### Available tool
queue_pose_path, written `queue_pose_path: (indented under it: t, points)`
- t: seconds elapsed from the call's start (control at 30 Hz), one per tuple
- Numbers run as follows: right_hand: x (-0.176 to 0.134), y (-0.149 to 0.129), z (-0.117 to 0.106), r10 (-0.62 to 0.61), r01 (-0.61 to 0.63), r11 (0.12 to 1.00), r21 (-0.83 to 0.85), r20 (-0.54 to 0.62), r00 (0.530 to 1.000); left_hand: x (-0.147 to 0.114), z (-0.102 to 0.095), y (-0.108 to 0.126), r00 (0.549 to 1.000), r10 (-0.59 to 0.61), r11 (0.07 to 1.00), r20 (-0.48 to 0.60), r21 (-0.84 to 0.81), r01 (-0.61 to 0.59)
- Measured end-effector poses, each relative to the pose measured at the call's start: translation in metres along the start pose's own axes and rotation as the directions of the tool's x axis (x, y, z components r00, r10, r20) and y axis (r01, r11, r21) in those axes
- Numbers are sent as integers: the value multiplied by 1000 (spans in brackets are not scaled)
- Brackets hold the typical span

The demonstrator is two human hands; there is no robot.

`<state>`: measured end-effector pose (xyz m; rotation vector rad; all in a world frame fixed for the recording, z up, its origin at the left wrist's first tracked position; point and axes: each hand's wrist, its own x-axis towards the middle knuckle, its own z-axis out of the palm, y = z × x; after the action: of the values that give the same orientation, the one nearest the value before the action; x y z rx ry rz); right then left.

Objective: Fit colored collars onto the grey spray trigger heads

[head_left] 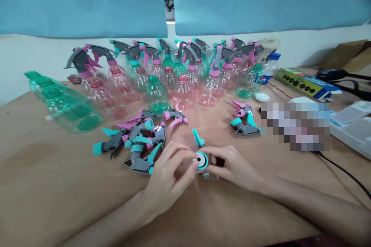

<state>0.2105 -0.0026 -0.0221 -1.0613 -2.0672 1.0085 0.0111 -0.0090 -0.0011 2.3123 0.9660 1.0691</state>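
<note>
Near the table's front, my right hand (234,166) grips a grey and teal spray trigger head (197,137), its round collar facing up toward me. My left hand (171,171) is closed at that collar, thumb and fingertips pinching a white round insert (202,159) with a dark hole in its middle. Whether the insert is fully seated inside the collar I cannot tell. Left of my hands lies a pile of loose trigger heads (137,135) in grey with teal or pink. Another teal trigger head (245,126) lies beyond my right hand, beside a pink one (240,112).
Several clear pink bottles (183,94) and green bottles (158,96) stand behind, many with trigger heads on. Green bottles (69,110) stand at the left. A blue-capped bottle (268,69), a yellow-blue box (304,83), a plastic case (353,123) and a black cable (344,168) are right.
</note>
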Motion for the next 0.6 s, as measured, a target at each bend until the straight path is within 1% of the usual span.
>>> queue_pose_path:
  t: [0.07,0.13,0.23,0.37,0.5,0.6]
  points:
    - [0,0,0,-8,8,1000,-4,-2,1000,0,1,-1,998,64,998,15,21,-64]
    - [0,0,0,-13,13,1000,-2,7,1000,0,1,-2,997,79,997,14,21,-80]
    - [0,-1,0,-21,21,1000,8,15,1000,1,1,-2,999,46,999,-7,-7,-46]
    - [0,-2,-1,-28,28,1000,-2,17,999,1,0,-1,1000,8,1000,14,-30,-8]
    - [-1,-1,0,-39,40,999,-21,18,999,1,2,-1,1000,-17,999,13,-32,17]
    - [-2,0,1,-49,49,998,-44,11,999,3,4,-1,996,-83,995,36,-45,85]
